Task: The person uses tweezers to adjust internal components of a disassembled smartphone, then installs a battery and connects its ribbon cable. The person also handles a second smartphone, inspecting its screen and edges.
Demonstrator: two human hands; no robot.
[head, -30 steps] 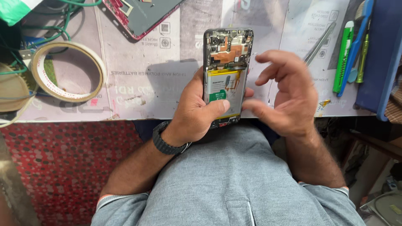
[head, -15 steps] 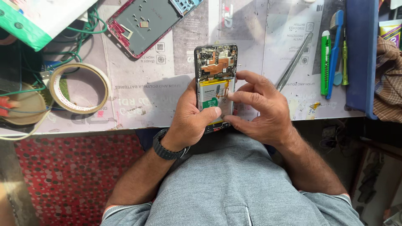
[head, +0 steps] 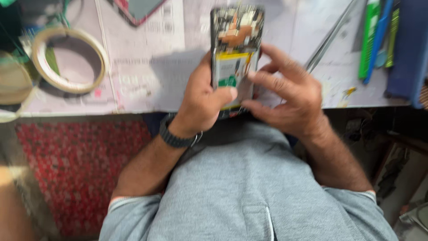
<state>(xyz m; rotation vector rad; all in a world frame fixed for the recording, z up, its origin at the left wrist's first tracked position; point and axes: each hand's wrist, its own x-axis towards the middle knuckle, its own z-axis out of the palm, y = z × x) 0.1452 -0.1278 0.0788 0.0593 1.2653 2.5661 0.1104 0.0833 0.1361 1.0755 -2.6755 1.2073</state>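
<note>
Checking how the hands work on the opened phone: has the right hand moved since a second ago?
Yes. The right hand has closed in leftward, away from the green pen, onto the phone.

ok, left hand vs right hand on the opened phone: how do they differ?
The left hand wraps the opened phone from its left edge, thumb across the lower front; the right hand only touches the right edge with spread fingertips. The left wrist carries a dark watch; the right wrist is bare. The left grip is closed around the body, while the right is loose and open. Both meet at the phone's lower half, over the table edge.
</note>
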